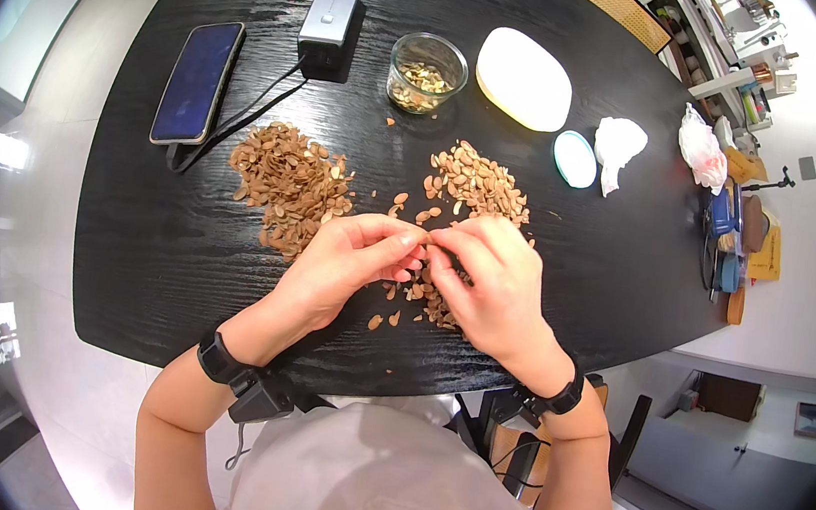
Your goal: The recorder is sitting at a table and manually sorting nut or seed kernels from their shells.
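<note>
Over the black wood-grain table, my left hand (359,253) and my right hand (488,279) meet at the fingertips, pinching a small brown seed (425,236) between them. A heap of flat brown seeds or shells (292,181) lies to the left of my hands. Another pile of brown seeds (481,180) is just beyond my right hand, and more pieces (440,308) lie partly hidden beneath it. Several loose seeds (375,321) are scattered between and below the hands. Farther back stands a round glass bowl (426,79) holding pale yellowish-green kernels.
A phone (197,84) at the left is joined by a black cable to a grey power bank (332,8). Right of the bowl are a white oval container (524,79), a round teal-rimmed lid (575,159) and crumpled white tissue (619,147). A plastic bag (701,149) lies at far right.
</note>
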`<state>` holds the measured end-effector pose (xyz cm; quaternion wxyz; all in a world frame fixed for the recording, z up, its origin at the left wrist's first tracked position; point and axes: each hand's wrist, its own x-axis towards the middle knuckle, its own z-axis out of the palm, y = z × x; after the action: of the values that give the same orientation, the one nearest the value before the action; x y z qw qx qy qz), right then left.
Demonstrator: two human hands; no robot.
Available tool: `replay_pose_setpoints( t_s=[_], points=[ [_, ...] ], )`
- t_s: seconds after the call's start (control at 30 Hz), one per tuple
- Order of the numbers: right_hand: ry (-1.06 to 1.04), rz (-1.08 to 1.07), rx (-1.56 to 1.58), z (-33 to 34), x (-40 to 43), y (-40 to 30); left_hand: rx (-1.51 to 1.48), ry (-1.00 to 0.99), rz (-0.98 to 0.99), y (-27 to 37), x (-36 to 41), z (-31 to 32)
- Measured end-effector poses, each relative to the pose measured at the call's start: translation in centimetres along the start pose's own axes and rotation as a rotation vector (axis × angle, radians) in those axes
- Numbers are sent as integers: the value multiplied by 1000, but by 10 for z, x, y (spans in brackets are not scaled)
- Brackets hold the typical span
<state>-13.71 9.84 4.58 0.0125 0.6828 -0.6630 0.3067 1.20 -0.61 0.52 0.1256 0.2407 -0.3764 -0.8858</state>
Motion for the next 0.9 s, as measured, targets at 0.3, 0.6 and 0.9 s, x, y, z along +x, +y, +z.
replay_pose_setpoints(
  t_s=[0.3,0.6,0.9],
  points=[
    [-49,115,171,-4,-3,-2,148,23,64,-3,2,-3],
    [-49,604,629,7,-13,6,149,57,37,-5,3,-2],
    [-90,359,513,8,-13,0,78,-52,-97,-4,2,-5]
  ],
)
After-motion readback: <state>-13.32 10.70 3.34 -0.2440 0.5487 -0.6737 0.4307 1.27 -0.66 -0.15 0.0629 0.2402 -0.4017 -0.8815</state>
